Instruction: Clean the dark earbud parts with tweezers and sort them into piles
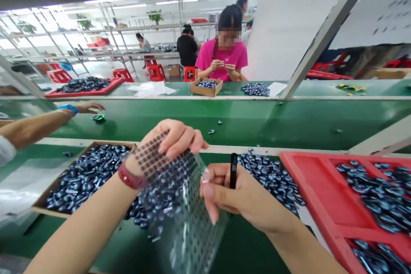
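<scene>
My left hand (180, 137) is closed on the upper edge of a clear plastic sheet (192, 205) dotted with rows of small dark round pieces. The sheet hangs tilted in front of me. At its right edge, my right hand (224, 188) has thumb and forefinger pinched together; whether a small piece is between them I cannot make out. A black pen-like tool (233, 171) stands upright between the fingers of that hand. Behind and through the sheet shows a heap of dark blue shiny earbud parts (141, 209). Another pile of earbud parts (269, 180) lies beyond my right hand.
At left is a cardboard box (41, 205) full of earbud parts; a red compartment tray (321, 205) holds more at right. Across the green conveyor belt (167, 113), a person in pink works. Another person's arm (35, 126) reaches in from the left toward a lit green item (98, 117).
</scene>
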Motion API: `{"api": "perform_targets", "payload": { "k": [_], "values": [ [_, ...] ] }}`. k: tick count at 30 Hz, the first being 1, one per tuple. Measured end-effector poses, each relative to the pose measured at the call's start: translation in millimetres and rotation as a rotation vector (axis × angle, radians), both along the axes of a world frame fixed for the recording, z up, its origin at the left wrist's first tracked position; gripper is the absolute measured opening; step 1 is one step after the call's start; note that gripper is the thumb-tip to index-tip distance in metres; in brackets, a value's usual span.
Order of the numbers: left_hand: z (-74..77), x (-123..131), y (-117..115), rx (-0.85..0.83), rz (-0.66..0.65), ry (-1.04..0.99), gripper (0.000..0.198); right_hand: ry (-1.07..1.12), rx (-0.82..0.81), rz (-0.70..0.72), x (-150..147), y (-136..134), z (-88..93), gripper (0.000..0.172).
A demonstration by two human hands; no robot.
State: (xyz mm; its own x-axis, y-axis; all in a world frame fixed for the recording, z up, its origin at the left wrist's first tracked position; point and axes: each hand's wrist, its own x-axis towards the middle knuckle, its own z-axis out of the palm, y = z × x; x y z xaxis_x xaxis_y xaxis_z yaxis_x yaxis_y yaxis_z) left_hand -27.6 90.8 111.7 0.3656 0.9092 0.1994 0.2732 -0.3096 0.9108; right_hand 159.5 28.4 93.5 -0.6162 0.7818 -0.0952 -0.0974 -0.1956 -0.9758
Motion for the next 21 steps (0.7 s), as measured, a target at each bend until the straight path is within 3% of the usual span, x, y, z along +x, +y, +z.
{"api": "perform_targets", "payload": {
  "k": [3, 6, 9, 12, 15, 18, 21],
  "values": [
    [-13.8, -7, 55, -0.027, 0.077, 0.258, 0.032, -0.272, -0.046, -0.171, 16, 6, -16.9, 0.018],
    [-39.4, -26, 109, -0.101, 0.257, 0.552, 0.034, -0.532, -0.063, -0.284, 31, 13, -54.3, 0.020],
    [-72.2, -51, 144, -0.174, 0.471, 0.819, 0.036, -0.840, 0.015, -0.386, 33, 14, -94.7, 0.023],
    [-99.0, -68, 160, -0.182, 0.602, 1.004, 0.037, -1.164, 0.145, -0.458, 26, 7, -119.4, 0.017],
    [-113.8, -73, 169, -0.139, 0.646, 1.119, 0.036, -1.395, 0.311, -0.508, 20, -3, -126.5, 0.021],
    [-120.8, -63, 178, -0.095, 0.616, 1.186, 0.034, -1.474, 0.483, -0.557, 22, -12, -125.9, 0.037],
    [-126.9, -36, 186, -0.040, 0.556, 1.217, 0.034, -1.460, 0.640, -0.628, 27, -17, -126.3, 0.038]
  ]
}}
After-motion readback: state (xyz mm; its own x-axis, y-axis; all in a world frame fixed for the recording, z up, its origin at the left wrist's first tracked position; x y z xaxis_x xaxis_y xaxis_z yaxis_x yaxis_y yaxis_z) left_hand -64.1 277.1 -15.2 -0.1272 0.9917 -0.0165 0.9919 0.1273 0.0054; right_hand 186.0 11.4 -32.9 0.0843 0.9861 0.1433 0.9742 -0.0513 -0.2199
